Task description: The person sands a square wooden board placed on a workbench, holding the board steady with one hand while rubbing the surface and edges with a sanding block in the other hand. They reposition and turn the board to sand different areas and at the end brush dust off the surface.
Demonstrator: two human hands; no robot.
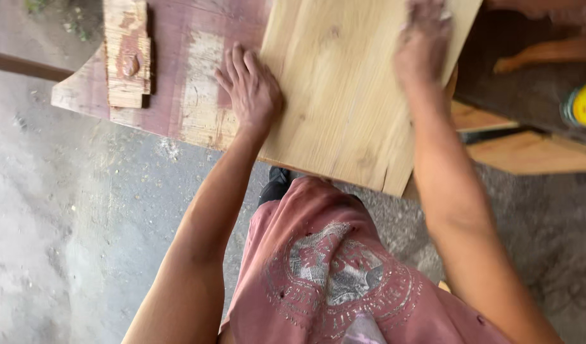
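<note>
left hand [250, 89] lies flat with its fingers spread, palm down across the left edge of the pale, smooth rectangular wooden board [350, 89], part on the board and part on the surface beneath; judged to be pinning the board so it does not slide. right hand [423, 44] rests on the board's upper right area, blurred; whether it is spread or pressing something against the wood cannot be told.

worn reddish wooden worktop [178, 70] carries the board, which sits at an angle with its near corner overhanging the worktop edge towards the person's body, within easy reach of both arms. grey, dusty concrete floor [70, 223] lies below. person's faded pink printed shirt [331, 267] fills the lower centre.

light wooden offcuts [528, 153] lie to the right, well apart from the board. small rough wooden block [127, 51] sits on the worktop's far left, seemingly fixed there. yellow round container [583, 105] shows at the right margin, partly cut off.
</note>
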